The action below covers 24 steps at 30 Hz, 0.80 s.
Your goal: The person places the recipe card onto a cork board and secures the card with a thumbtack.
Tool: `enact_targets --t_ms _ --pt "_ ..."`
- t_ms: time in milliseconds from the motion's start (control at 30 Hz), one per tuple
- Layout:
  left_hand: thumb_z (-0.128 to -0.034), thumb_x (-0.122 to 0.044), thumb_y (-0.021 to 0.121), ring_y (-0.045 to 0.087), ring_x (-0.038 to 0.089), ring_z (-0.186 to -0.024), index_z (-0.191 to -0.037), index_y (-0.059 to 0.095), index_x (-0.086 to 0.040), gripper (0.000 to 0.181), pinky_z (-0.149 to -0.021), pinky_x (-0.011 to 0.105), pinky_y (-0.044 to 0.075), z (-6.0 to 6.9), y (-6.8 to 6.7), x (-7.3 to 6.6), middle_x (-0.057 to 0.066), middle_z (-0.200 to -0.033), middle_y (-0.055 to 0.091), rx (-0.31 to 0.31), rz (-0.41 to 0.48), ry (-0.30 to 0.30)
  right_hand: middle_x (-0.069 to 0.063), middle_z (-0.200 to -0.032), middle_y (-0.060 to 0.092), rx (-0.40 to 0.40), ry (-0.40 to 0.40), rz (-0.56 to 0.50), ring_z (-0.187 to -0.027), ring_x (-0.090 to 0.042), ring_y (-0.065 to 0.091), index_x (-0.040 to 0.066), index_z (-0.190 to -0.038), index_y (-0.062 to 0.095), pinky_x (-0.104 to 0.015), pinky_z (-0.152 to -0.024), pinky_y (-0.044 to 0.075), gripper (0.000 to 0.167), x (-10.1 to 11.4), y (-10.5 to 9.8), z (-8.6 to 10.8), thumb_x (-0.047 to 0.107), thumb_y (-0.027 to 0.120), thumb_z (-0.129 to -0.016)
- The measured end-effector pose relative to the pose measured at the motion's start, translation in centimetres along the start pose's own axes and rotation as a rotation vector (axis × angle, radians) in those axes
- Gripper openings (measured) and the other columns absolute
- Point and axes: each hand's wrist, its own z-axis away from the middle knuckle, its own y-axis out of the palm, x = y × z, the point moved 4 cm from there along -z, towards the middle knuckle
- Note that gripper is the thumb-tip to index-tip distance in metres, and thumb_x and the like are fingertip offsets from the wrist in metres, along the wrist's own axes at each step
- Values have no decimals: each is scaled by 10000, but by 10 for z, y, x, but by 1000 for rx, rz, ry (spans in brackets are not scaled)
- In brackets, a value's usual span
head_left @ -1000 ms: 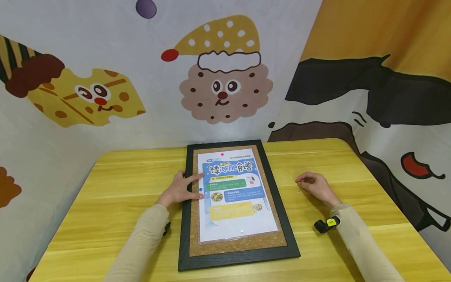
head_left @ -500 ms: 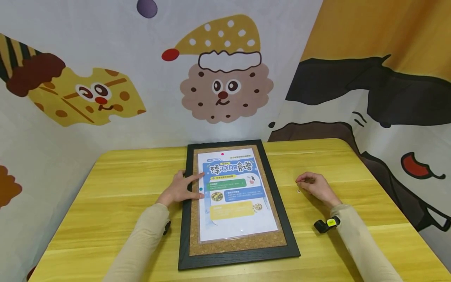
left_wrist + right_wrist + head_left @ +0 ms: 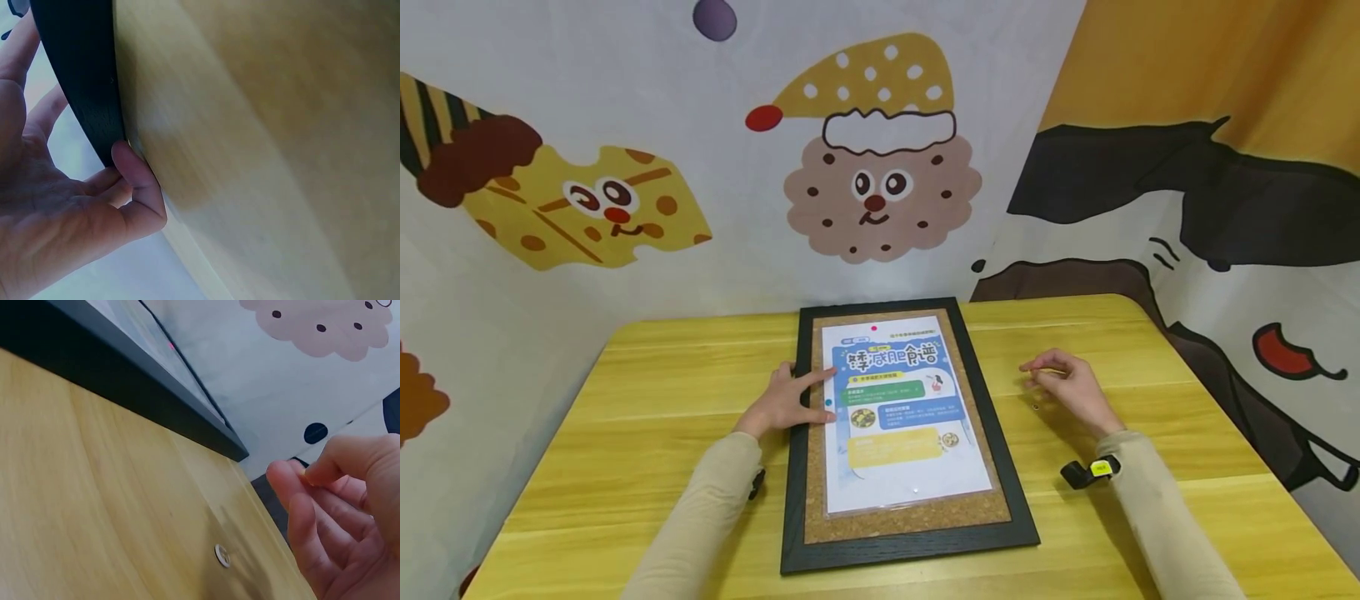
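A cork board [image 3: 831, 529] with a black frame lies on the table and bears a printed sheet [image 3: 917, 483] in a clear sleeve. Pink [image 3: 873, 328], teal [image 3: 828, 402] and clear [image 3: 915, 490] tack heads show on the sheet. My left hand [image 3: 782, 404] rests over the board's left edge, two straight fingers reaching onto the sheet; its other fingers curl beside the frame [image 3: 87, 81]. Right of the board, my right hand [image 3: 1067, 387] is raised, pinching a tiny yellowish thumbtack [image 3: 304, 475] between thumb and finger, mostly hidden. Beneath it lies a small round tack [image 3: 222, 555].
The yellow wood-grain table [image 3: 647, 400] extends around the board. Behind it stands a wall covering [image 3: 737, 283] with cartoon prints. A black wrist strap device [image 3: 1086, 472] sits on the right wrist.
My right hand has lifted slightly and moved a little left towards the board, its fingers turning. My left hand and the board have stayed in place.
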Motion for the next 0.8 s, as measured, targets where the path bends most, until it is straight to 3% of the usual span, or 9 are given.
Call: enact_targets --t_ms 167,433,800 --pt "-788 -441 782 192 499 -1301 -1482 417 -178 827 -958 669 291 0 0 0 389 -1465 105 2 6 3 -37 -973 708 25 -28 -14 -764 -201 675 -95 -1016 604 -319 -582 529 129 4 6 -1 -18 615 -912" --pt "-784 -448 783 198 493 -1296 -1482 417 -186 831 -959 669 292 0 0 1 387 -1466 103 4 12 -9 -255 -975 673 60 -14 24 -742 -219 652 -76 -1052 674 -317 -578 523 221 5 14 0 96 681 -913" --pt "-791 -450 777 188 503 -1303 -1486 411 -183 830 -955 673 292 0 1 1 394 -1466 95 9 0 2 -162 -936 710 96 29 36 -778 -219 675 -60 -1067 683 -286 -584 507 283 6 27 -4 175 698 -909"
